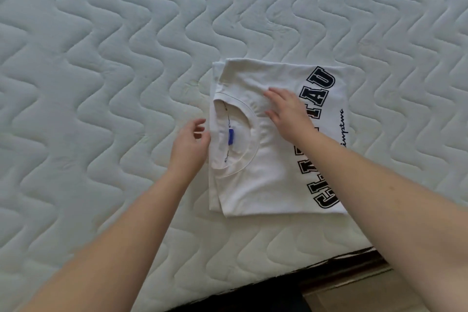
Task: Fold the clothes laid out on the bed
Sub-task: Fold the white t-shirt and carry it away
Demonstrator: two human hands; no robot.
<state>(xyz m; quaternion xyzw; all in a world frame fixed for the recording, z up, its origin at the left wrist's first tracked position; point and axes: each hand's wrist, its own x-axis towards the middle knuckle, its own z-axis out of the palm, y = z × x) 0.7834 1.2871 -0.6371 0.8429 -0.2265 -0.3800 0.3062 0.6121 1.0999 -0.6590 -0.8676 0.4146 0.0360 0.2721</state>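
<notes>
One folded shirt (266, 180) on the bed (101, 58); right hand (288, 111) lies flat on it, left hand (191, 143) loosely curled beside its collar, holding nothing.

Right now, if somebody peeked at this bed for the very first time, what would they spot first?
Probably the white T-shirt, folded into a neat rectangle right of the middle of the quilted mattress, with big black letters along its right side. Next, the small blue tag inside the collar. The right hand rests on the shirt above the collar; the left hand is at its left edge.
</notes>
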